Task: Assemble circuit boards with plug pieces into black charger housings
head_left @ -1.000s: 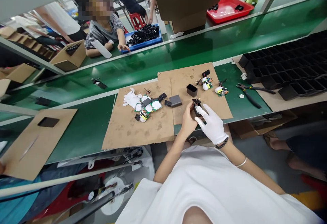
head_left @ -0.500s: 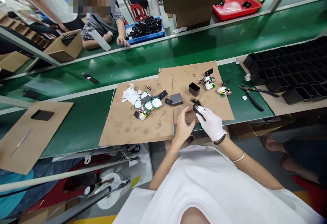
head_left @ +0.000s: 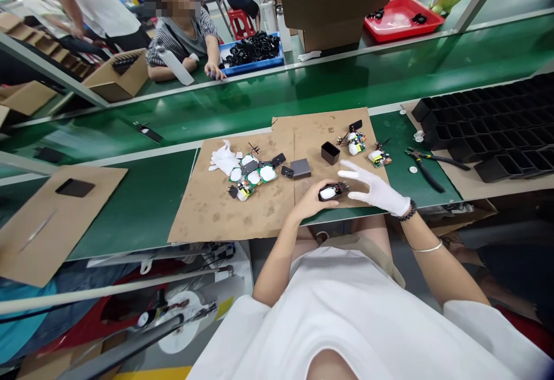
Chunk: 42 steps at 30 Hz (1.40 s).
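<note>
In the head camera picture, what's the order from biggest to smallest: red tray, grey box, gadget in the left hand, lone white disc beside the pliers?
1. Red tray: biggest.
2. Grey box and gadget: too close to rank, since the left hand covers part of the gadget.
3. White disc: smallest.

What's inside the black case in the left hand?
A white part shows inside the black case held by the left hand, with small dark parts at the end nearer the right hand. Whatever lies beneath the white part is covered.
</note>
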### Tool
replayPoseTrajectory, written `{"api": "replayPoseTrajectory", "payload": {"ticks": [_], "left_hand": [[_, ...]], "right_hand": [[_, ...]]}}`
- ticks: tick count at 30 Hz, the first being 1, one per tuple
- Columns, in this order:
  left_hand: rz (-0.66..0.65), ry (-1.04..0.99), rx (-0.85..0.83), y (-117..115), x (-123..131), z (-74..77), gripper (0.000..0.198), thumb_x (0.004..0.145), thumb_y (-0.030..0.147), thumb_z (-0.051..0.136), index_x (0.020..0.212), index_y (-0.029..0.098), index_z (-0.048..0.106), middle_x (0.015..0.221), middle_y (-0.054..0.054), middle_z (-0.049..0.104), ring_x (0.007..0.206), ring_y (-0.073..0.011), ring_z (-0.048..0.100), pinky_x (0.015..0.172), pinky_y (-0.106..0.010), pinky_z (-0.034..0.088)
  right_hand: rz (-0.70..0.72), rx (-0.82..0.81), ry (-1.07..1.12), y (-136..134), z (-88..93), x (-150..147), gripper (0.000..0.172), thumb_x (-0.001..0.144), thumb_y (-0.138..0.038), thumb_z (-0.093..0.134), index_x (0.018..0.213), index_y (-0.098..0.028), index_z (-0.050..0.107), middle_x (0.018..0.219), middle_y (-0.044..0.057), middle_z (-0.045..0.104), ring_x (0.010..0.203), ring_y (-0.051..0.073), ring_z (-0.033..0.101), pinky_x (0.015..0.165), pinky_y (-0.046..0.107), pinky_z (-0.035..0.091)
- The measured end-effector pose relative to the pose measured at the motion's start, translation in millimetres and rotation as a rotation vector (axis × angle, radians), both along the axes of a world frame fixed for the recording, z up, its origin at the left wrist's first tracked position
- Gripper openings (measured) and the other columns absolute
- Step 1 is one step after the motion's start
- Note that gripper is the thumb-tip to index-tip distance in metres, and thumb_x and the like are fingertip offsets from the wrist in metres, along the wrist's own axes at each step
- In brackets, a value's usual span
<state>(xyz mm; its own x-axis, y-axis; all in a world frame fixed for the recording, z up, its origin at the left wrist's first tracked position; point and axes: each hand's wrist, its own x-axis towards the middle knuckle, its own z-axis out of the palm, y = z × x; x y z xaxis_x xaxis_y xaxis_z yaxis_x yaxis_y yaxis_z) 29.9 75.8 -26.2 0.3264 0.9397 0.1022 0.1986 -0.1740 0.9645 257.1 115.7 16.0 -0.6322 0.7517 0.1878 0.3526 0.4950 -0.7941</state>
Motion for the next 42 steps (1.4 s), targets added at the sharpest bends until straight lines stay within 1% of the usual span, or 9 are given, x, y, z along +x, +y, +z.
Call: {"api": "replayPoseTrajectory", "payload": {"ticks": [3, 6, 9, 16, 22, 27, 33, 38, 42], "left_hand": [[-0.012, -0.018, -0.024, 0, -5, 1.6, 0.052, 0.072, 0.028, 0.081, 0.12, 0.021, 0.063, 0.127, -0.01, 0.067, 0.12, -0.0268, 0.064, 0.108, -0.042, 0.048], [-0.048, -0.019, -0.066, 0, -8, 2.1, 0.054, 0.07, 0.029, 0.083, 0.119, 0.021, 0.062, 0.126, -0.009, 0.067, 0.119, -0.0268, 0.063, 0.107, -0.042, 0.048], [-0.004, -0.029, -0.07, -2, 0, 1.5, 0.051, 0.072, 0.025, 0.081, 0.118, 0.02, 0.06, 0.123, -0.009, 0.067, 0.116, -0.0254, 0.063, 0.106, -0.041, 0.048], [0.575, 0.055, 0.145, -30, 64, -14.9, 0.046, 0.085, 0.02, 0.062, 0.129, 0.021, 0.05, 0.131, -0.013, 0.061, 0.124, -0.0279, 0.057, 0.11, -0.047, 0.042], [0.507, 0.254, 0.251, -49, 81, -26.7, 0.068, 0.088, 0.02, 0.052, 0.151, 0.02, 0.026, 0.155, -0.018, 0.04, 0.148, -0.0317, 0.033, 0.124, -0.058, 0.015], [0.33, 0.121, 0.216, -53, 67, -27.6, 0.074, 0.093, 0.027, 0.048, 0.157, 0.02, 0.012, 0.162, -0.017, 0.026, 0.153, -0.0298, 0.022, 0.124, -0.053, 0.023], [0.575, 0.073, 0.25, -54, 72, -28.7, 0.07, 0.091, 0.037, 0.059, 0.151, 0.026, 0.026, 0.149, -0.015, 0.045, 0.142, -0.029, 0.041, 0.119, -0.05, 0.034], [0.568, 0.11, 0.344, -55, 73, -22.4, 0.046, 0.094, 0.035, 0.056, 0.138, 0.026, 0.046, 0.138, -0.014, 0.053, 0.132, -0.0257, 0.051, 0.114, -0.045, 0.041], [0.598, 0.094, 0.324, -56, 69, -18.2, 0.046, 0.089, 0.034, 0.063, 0.133, 0.024, 0.05, 0.133, -0.013, 0.057, 0.127, -0.0257, 0.055, 0.112, -0.046, 0.043]], "right_hand": [[0.094, -0.202, 0.045, 8, -6.9, 0, 0.044, 0.086, -0.036, 0.065, 0.128, -0.021, 0.066, 0.134, 0.006, 0.065, 0.13, 0.027, 0.058, 0.114, 0.046, 0.044], [0.034, -0.258, 0.103, 4, -10.4, 0, 0.045, 0.083, -0.039, 0.068, 0.123, -0.018, 0.069, 0.126, 0.007, 0.07, 0.117, 0.026, 0.067, 0.106, 0.042, 0.053], [-0.097, -0.135, 0.112, -9, -9.6, -1, 0.044, 0.084, -0.038, 0.068, 0.123, -0.018, 0.068, 0.124, 0.007, 0.071, 0.116, 0.026, 0.068, 0.105, 0.041, 0.054], [-0.563, 0.229, 0.023, -54, -5.8, -35, 0.024, 0.09, -0.036, 0.061, 0.099, -0.019, 0.075, 0.102, 0.009, 0.077, 0.095, 0.024, 0.074, 0.088, 0.038, 0.059], [-0.791, 0.274, -0.131, -70, -0.4, -55, 0.027, 0.09, -0.043, 0.06, 0.087, -0.02, 0.074, 0.087, 0.008, 0.077, 0.077, 0.023, 0.072, 0.073, 0.033, 0.056], [-0.762, 0.279, -0.202, -74, 4.6, -51, 0.026, 0.089, -0.043, 0.06, 0.088, -0.021, 0.072, 0.088, 0.007, 0.076, 0.075, 0.023, 0.07, 0.067, 0.032, 0.051], [-0.78, 0.328, -0.361, -80, 1.9, -56, 0.022, 0.088, -0.039, 0.061, 0.083, -0.019, 0.069, 0.081, 0.008, 0.069, 0.073, 0.023, 0.065, 0.062, 0.032, 0.044], [-0.743, 0.311, -0.42, -79, 1.8, -56, 0.026, 0.088, -0.042, 0.061, 0.074, -0.02, 0.065, 0.073, 0.006, 0.063, 0.068, 0.023, 0.062, 0.06, 0.033, 0.044], [-0.672, 0.334, -0.34, -87, -7.0, -55, 0.021, 0.089, -0.036, 0.062, 0.098, -0.019, 0.07, 0.099, 0.011, 0.07, 0.089, 0.027, 0.068, 0.074, 0.037, 0.055]]}}
